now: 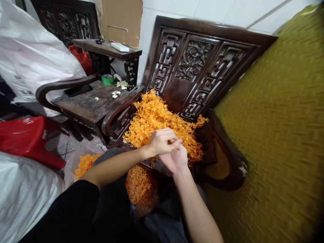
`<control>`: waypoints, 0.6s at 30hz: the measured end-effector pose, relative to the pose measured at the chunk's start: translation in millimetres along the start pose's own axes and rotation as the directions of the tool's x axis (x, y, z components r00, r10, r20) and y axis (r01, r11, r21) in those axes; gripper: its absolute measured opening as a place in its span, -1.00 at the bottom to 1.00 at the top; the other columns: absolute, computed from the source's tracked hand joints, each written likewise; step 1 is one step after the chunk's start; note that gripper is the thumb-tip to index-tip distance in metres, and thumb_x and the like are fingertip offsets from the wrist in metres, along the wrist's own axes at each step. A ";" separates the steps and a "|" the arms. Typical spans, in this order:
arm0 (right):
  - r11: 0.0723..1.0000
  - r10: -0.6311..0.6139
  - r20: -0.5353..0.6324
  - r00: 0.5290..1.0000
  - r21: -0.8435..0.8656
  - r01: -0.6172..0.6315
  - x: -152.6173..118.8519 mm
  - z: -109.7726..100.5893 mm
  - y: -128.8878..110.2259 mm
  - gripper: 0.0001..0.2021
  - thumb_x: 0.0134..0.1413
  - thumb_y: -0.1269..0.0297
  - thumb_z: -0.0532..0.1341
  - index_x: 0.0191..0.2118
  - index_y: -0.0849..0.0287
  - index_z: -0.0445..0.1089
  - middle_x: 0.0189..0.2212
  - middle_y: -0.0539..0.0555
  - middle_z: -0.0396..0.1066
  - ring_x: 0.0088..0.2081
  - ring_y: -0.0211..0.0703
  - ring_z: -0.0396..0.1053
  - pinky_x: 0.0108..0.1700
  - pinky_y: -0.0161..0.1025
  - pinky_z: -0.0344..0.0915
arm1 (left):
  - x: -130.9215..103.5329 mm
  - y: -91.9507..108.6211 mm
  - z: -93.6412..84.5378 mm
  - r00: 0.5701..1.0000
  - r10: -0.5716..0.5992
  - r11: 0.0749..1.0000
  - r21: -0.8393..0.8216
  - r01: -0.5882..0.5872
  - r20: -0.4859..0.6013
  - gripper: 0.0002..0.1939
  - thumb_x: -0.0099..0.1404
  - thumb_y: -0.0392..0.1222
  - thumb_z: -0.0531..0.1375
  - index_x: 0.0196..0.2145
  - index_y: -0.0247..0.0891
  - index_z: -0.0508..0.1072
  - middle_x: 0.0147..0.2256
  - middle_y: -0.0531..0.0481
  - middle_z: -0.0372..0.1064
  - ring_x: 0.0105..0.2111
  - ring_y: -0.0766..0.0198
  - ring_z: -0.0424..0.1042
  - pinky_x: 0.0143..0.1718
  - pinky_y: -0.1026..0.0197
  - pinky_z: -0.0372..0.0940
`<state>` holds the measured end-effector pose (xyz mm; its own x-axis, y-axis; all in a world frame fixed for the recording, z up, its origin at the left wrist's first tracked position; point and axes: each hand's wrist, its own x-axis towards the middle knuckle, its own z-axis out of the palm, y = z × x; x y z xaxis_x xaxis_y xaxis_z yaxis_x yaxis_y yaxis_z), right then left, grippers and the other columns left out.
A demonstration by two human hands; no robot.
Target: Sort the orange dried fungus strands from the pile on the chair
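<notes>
A large heap of orange stringy pieces, looking like plastic flower parts (152,114), covers the seat of a carved dark wooden chair (174,89). Over the front of this heap my left hand (163,141) is closed, back upward, with thumb and fingers pressed together. My right hand (176,158) meets it from below, palm turned up and fingers curled. Both touch each other; whatever is pinched between them is hidden. Below them, between my legs, hangs a bag of orange pieces (140,187).
A pale plastic bag (72,162) holding more orange pieces stands on the floor at left, near a red stool (27,138). Green tape (107,79) and white flower-shaped bits (116,93) lie on a wooden side seat. A rolled yellow mat (278,118) leans at right.
</notes>
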<state>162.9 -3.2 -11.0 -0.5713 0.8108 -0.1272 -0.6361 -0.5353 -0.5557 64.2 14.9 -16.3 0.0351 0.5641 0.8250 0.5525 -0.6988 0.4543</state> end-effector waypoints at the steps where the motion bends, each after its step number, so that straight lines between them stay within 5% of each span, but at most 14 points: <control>1: 1.000 0.004 -0.028 1.000 0.023 -0.003 -0.8 0.3 0.3 -0.83 0.17 0.22 0.17 -0.17 0.09 0.45 -0.13 0.04 0.54 0.06 -0.11 0.47 0.24 -0.07 0.36 | -0.9 0.4 0.4 1.000 -0.007 1.000 0.000 0.007 -0.013 -0.58 0.37 -0.04 0.22 -0.61 -0.25 0.41 -0.58 0.01 0.38 -0.49 0.30 0.34 -0.38 0.20 0.29; 11: 0.990 0.015 -0.220 0.975 0.140 0.017 -9.9 3.9 -16.3 -0.84 0.14 0.32 0.09 -0.24 0.17 0.40 -0.33 0.06 0.50 -0.22 -0.19 0.50 -0.12 -0.25 0.50 | 0.1 2.6 17.8 1.000 0.029 0.984 0.175 -0.026 -0.009 -0.46 0.46 -0.04 0.09 -0.68 -0.23 0.30 -0.63 0.04 0.28 -0.53 0.34 0.28 -0.42 0.20 0.20; 18: 0.987 -0.075 -0.281 0.957 0.114 0.111 -13.8 -8.1 -23.8 -0.87 0.16 0.29 0.11 -0.25 0.11 0.41 -0.27 0.05 0.50 -0.14 -0.14 0.50 0.09 -0.17 0.46 | 6.4 1.8 29.9 0.983 0.015 0.969 0.240 -0.060 0.184 -0.43 0.47 0.03 0.05 -0.67 -0.22 0.39 -0.63 0.03 0.29 -0.56 0.33 0.33 -0.49 0.17 0.20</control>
<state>190.0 0.3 -2.7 -0.3531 0.8822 -0.3114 -0.7504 -0.4659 -0.4689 90.4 30.4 -20.2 0.1963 0.6251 0.7555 0.7330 -0.6053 0.3104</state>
